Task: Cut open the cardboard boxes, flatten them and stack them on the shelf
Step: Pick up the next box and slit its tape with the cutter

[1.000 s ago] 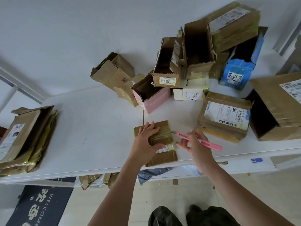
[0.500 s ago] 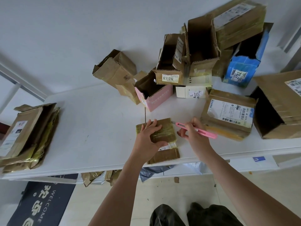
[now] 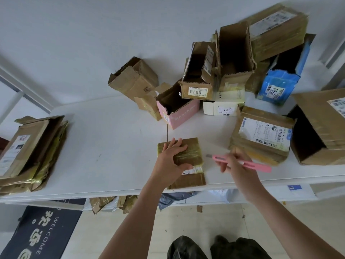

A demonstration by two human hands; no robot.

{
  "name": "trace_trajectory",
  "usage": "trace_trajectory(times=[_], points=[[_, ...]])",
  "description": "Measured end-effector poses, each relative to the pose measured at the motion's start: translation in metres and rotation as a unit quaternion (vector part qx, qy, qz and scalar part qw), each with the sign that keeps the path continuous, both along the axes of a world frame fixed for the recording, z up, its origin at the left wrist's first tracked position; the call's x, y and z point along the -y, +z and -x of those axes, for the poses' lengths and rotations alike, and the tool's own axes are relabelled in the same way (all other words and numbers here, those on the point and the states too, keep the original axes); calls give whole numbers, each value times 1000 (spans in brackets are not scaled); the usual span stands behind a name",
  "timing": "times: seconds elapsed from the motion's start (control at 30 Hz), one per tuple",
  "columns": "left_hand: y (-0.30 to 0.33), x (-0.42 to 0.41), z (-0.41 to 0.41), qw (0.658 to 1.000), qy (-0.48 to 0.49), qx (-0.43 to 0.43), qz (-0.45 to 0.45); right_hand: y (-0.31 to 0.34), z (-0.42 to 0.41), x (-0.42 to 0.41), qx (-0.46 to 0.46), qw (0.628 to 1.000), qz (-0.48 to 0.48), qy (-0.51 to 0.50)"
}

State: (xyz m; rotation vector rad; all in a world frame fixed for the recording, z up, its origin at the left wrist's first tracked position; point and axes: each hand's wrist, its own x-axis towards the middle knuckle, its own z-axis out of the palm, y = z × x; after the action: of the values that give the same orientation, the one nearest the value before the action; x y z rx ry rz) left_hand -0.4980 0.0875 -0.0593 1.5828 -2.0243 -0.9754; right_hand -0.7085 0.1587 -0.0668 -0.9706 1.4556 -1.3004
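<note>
Two grips: left hand (image 3: pixel 170 161) flat on box (image 3: pixel 188 157), right hand (image 3: pixel 237 165) holds leftward-pointing cutter (image 3: pixel 242 162).

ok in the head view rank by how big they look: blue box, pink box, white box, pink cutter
1. blue box
2. pink box and white box: look alike, not ranked
3. pink cutter, slimmest, in the right hand
</note>
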Motion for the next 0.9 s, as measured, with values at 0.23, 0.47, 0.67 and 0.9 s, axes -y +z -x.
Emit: trace_trajectory(times=[0.23,0.47,0.67,0.9], points=[[-1,1,3,1000,6,-2,5,-3,-19,18,11,1000,-5,-10],[-2,1,4,1000,12,7,6,-9,-4,-13,-4,1000,-21,-4],[-1,-1,4,1000,20,9,8,2,-20,21,33,999,-2,-36],[-1,0,5,1000,20,5,3,-13,-6,-8,-6,1000,-9,5]])
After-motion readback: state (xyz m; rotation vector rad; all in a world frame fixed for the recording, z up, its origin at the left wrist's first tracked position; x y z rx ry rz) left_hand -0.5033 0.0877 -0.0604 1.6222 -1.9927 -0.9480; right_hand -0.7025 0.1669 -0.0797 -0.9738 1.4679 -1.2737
